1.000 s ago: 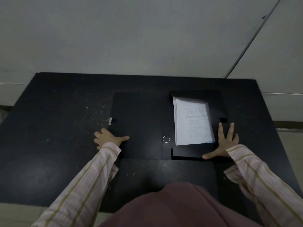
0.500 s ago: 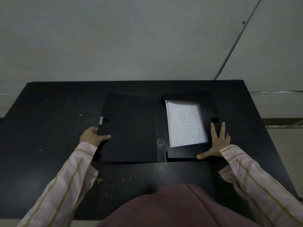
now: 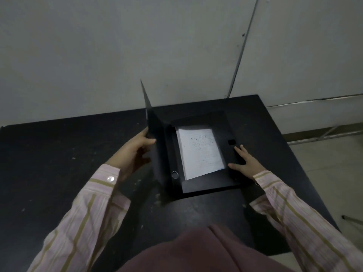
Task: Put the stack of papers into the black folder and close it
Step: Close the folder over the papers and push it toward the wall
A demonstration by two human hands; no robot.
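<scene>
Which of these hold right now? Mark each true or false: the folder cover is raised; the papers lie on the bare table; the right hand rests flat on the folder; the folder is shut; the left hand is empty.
1. The cover of the black folder is raised on edge. True.
2. The stack of papers lies on the bare table. False: it lies inside the folder's right half.
3. The right hand rests flat on the folder, beside the papers. True.
4. The folder is shut. False: it is open, papers showing.
5. The left hand is empty. False: it grips the cover's edge.
</scene>
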